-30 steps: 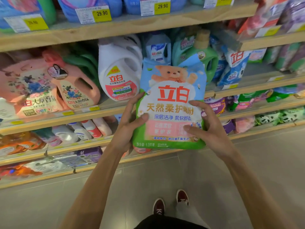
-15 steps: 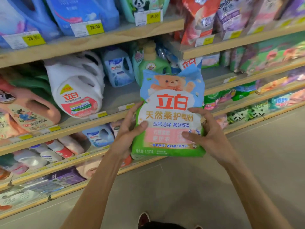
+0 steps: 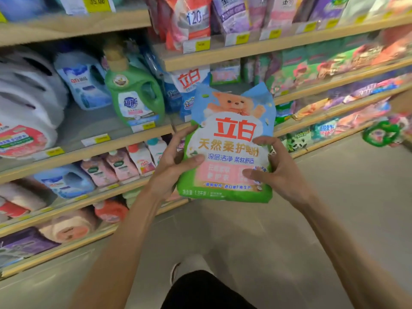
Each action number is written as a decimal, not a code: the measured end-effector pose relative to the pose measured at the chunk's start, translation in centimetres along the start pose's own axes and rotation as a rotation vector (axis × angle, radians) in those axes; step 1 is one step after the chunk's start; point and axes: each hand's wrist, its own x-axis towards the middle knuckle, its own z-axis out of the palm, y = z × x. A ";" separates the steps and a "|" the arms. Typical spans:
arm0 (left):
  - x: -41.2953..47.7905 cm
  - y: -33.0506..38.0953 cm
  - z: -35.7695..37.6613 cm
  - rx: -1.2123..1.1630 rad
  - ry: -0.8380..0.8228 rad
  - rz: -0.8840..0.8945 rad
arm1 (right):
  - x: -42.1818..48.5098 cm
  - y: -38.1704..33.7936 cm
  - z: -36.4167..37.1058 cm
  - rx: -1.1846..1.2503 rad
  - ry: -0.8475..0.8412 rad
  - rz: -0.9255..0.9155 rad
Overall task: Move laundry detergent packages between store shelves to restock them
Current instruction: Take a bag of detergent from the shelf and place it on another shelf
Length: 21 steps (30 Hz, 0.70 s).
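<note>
A detergent bag (image 3: 229, 141), blue on top with a teddy bear, red characters and a green base, is held upright in front of the shelves. My left hand (image 3: 176, 161) grips its left edge, thumb across the front. My right hand (image 3: 276, 168) grips its right edge, thumb on the pink panel. A similar bag with red characters (image 3: 189, 83) stands on the shelf just behind it.
Wooden shelves (image 3: 124, 139) run left to right. A green bottle (image 3: 136, 97), a blue bottle (image 3: 82, 81) and white jugs (image 3: 24, 112) stand on the middle left shelf. Pouches (image 3: 231, 14) fill the upper right shelf. Grey floor and my shoe (image 3: 189, 264) lie below.
The view has swung to the right along the shelves and the shelf goods slid left in the frame. Both hands keep the same hold on the bag.
</note>
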 end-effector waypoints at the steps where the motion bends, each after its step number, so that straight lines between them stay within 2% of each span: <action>1: 0.6 -0.2 0.8 0.012 -0.003 -0.009 | 0.2 0.2 -0.9 0.007 0.003 0.010; 8: 5.7 -1.3 4.0 0.053 0.010 -0.084 | 4.1 1.4 -6.0 0.043 -0.001 0.088; 14: 13.6 -3.7 6.0 0.095 -0.009 -0.095 | 9.9 2.6 -11.6 -0.059 0.029 0.071; 21: 22.0 -6.7 7.7 0.107 0.037 -0.121 | 18.0 3.3 -17.9 -0.119 -0.029 0.082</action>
